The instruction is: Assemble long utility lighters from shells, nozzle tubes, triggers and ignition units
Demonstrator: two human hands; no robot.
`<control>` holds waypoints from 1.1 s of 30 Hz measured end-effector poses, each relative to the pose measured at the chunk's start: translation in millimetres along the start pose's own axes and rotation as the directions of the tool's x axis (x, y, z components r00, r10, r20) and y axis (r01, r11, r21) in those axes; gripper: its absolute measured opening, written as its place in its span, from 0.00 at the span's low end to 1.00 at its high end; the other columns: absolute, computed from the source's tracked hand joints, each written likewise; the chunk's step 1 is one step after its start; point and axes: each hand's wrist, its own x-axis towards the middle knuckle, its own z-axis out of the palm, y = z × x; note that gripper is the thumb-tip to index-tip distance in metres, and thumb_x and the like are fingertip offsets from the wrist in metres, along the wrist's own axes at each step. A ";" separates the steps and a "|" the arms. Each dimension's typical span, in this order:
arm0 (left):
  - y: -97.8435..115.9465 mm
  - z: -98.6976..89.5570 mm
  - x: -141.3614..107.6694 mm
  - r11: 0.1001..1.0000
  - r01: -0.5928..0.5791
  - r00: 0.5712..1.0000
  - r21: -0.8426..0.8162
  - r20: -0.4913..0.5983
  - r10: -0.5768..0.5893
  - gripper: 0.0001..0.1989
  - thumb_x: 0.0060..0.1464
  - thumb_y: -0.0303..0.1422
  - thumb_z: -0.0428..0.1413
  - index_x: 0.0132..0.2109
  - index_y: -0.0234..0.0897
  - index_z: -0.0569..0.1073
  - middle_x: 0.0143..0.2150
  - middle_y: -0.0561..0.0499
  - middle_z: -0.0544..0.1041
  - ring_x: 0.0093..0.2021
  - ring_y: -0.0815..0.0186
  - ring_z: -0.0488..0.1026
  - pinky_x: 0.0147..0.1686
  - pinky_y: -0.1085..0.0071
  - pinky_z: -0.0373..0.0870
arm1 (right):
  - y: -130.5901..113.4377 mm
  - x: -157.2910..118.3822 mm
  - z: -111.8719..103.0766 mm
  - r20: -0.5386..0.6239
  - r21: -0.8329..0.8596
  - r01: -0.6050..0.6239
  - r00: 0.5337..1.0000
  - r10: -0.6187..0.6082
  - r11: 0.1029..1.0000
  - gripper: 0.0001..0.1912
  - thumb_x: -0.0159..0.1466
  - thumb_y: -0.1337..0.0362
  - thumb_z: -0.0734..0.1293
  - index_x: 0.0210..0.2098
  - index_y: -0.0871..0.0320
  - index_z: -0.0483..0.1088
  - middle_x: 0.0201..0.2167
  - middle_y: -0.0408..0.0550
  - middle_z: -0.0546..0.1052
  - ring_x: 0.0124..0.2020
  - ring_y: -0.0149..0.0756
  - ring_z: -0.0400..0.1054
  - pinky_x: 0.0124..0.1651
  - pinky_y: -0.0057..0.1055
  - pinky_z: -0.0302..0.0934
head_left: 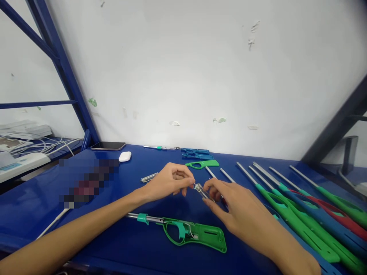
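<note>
My right hand (226, 194) holds a small clear cylinder with a metal end (204, 192) between thumb and fingers. The fingertips of my left hand (176, 179) are pinched at that metal end, on something too small to make out. Below my hands lies an opened green lighter body (208, 235), with a teal trigger, a thin wire and a metal tube showing. Another clear cylinder (149, 177) rests on the blue table, just left of my left hand.
Several long lighters in green, blue and red (304, 221) lie on the right. Blue shell parts (197, 153) and a green half shell (203, 164) sit at the back. A phone (108, 146), a white case (125, 156) and a blurred item stand left on the table (114, 244).
</note>
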 end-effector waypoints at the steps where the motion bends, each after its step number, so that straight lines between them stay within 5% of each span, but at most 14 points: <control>1: -2.3 -0.3 1.2 0.999 0.002 1.000 -0.034 0.006 -0.002 0.14 0.71 0.42 0.59 0.44 0.33 0.76 0.34 0.54 0.76 0.27 0.71 0.73 0.28 0.73 0.74 | 0.0 0.2 0.0 0.002 -0.005 0.003 1.000 -0.003 1.000 0.04 0.74 0.59 0.65 0.46 0.45 0.71 0.39 0.39 0.79 0.40 0.42 0.72 0.40 0.37 0.59; 12: -9.5 0.2 3.0 0.977 -0.020 1.000 -0.214 0.004 0.021 0.14 0.71 0.42 0.60 0.51 0.34 0.76 0.44 0.49 0.80 0.37 0.66 0.79 0.37 0.67 0.80 | -1.1 -0.4 -0.5 -0.011 -0.038 0.014 1.000 -0.014 0.999 0.06 0.75 0.60 0.63 0.49 0.44 0.71 0.38 0.39 0.80 0.40 0.43 0.72 0.42 0.38 0.59; 24: -12.1 4.2 3.2 0.979 -0.099 0.994 -0.181 -0.059 0.090 0.13 0.70 0.41 0.61 0.47 0.33 0.77 0.37 0.53 0.78 0.32 0.69 0.76 0.33 0.69 0.77 | -1.6 -0.7 -0.7 -0.041 -0.048 0.024 0.999 -0.026 0.999 0.10 0.76 0.59 0.62 0.52 0.44 0.73 0.37 0.39 0.81 0.38 0.43 0.74 0.39 0.37 0.58; 33: -3.5 5.7 -0.7 0.980 -0.128 0.989 -0.153 -0.093 0.115 0.13 0.70 0.41 0.61 0.46 0.33 0.77 0.34 0.55 0.77 0.28 0.70 0.75 0.30 0.72 0.76 | -7.7 -0.7 0.0 -0.054 -0.042 0.051 0.997 -0.053 0.998 0.09 0.77 0.61 0.60 0.45 0.48 0.72 0.32 0.39 0.79 0.35 0.41 0.74 0.37 0.36 0.53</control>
